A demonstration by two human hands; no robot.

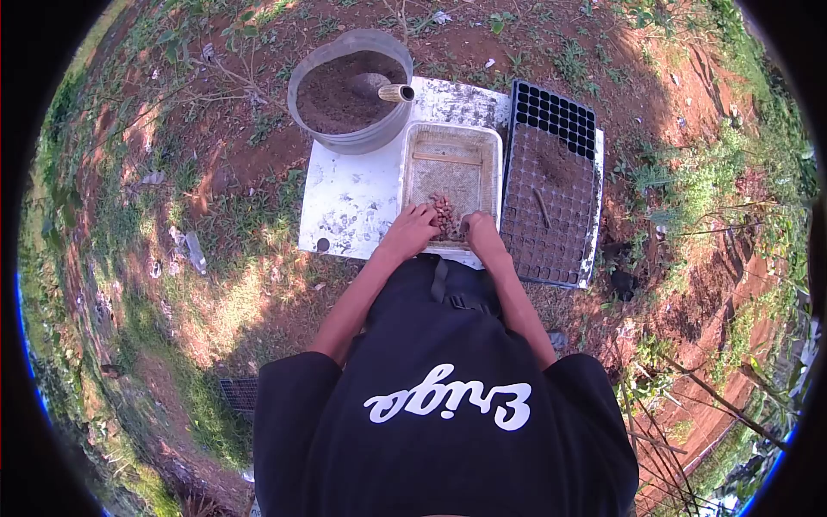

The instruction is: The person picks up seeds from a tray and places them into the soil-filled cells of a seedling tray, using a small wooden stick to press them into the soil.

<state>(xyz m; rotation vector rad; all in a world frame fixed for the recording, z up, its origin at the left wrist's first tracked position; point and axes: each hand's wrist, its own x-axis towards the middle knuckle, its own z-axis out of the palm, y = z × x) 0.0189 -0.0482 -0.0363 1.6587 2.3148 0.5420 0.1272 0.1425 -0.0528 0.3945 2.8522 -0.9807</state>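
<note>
A shallow plastic tray (495,159) stands in front of me, with a pile of small reddish-brown seeds or nuts (443,211) at its near end. My left hand (417,227) reaches over the tray's near left corner, its fingers curled together against the left edge of the pile. On the pile's other side, my right hand (481,231) is closed in a pinch inside the near right corner. Whatever lies between the fingers of either hand is hidden or too small to name. A thin stick (448,158) lies across the tray's far part.
At the back left, a round tub (310,138) of dark soil holds a scoop (396,92). Right of the tray, a black seedling tray (551,211) is mostly soil-filled; a short stick (541,208) lies on it. Everything stands on a white board (345,202) over grassy ground.
</note>
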